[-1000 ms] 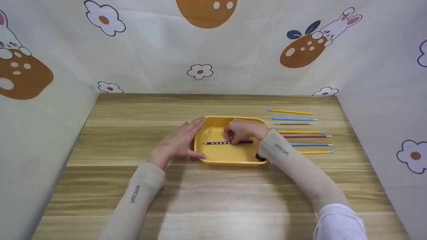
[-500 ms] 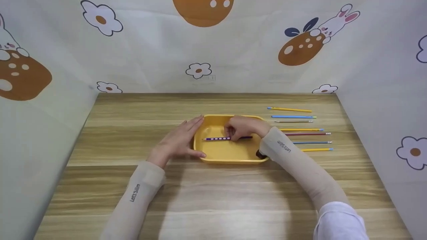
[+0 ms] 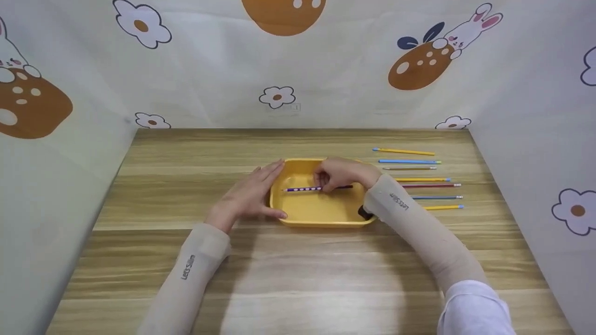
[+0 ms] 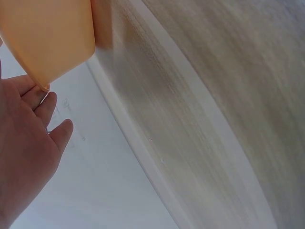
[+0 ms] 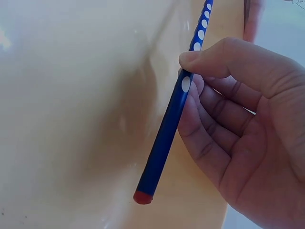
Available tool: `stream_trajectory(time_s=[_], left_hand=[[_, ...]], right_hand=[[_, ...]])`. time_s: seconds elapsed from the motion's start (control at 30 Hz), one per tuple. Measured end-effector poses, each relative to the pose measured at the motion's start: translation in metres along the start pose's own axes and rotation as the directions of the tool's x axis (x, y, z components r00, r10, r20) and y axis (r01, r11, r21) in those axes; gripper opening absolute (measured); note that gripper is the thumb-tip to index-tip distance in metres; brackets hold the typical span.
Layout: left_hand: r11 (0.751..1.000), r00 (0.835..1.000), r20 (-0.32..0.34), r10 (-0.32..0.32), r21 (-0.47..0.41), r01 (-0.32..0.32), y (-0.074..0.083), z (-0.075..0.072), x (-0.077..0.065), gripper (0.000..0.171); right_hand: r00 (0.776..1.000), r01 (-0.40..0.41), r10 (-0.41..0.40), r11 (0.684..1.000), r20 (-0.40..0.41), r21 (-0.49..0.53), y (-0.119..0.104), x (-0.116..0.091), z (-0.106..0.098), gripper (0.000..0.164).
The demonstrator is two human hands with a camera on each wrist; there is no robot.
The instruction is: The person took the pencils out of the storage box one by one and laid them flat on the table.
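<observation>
A yellow plastic tray (image 3: 321, 224) stands in the middle of the wooden table. Inside it, my right hand (image 3: 342, 173) pinches a dark blue pencil (image 3: 302, 189) with white oval spots. In the right wrist view the pencil (image 5: 164, 136) runs between thumb and fingers, its red end toward the camera and its shadow on the tray's surface (image 5: 57, 119). My left hand (image 3: 249, 195) rests on the tray's left end, fingers straight along the rim and thumb at the near corner. The left wrist view shows that hand (image 4: 31, 133) with fingertips at the tray's edge (image 4: 52, 43).
Several pencils lie in a loose column right of the tray, among them a yellow one (image 3: 405, 151), a light blue one (image 3: 407, 162) and a dark red one (image 3: 437, 185). My right forearm covers some of their ends. Patterned fabric walls (image 3: 209, 70) enclose the table (image 3: 163, 163).
The pencil in my right hand has shifted slightly toward the tray's far side, away from me. My left hand keeps its place on the tray. The head view has tilted a little.
</observation>
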State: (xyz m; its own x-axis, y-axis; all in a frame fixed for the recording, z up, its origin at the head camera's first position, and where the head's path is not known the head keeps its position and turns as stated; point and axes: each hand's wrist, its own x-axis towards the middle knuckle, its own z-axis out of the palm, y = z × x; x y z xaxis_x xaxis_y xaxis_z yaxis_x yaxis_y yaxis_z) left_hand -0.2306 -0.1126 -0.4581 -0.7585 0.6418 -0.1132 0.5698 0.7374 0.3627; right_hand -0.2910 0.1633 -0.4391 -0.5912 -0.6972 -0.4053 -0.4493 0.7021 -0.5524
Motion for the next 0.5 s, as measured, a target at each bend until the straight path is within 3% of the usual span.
stream_trajectory(time_s=[0.5], left_hand=[[1.000,1.000,-0.003,-0.011,-0.018,0.011,-0.0004,0.0009,-0.0008,0.126]], right_hand=[[0.999,0.013,-0.015,0.999,-0.030,-0.038,-0.0037,-0.0070,-0.0090,0.011]])
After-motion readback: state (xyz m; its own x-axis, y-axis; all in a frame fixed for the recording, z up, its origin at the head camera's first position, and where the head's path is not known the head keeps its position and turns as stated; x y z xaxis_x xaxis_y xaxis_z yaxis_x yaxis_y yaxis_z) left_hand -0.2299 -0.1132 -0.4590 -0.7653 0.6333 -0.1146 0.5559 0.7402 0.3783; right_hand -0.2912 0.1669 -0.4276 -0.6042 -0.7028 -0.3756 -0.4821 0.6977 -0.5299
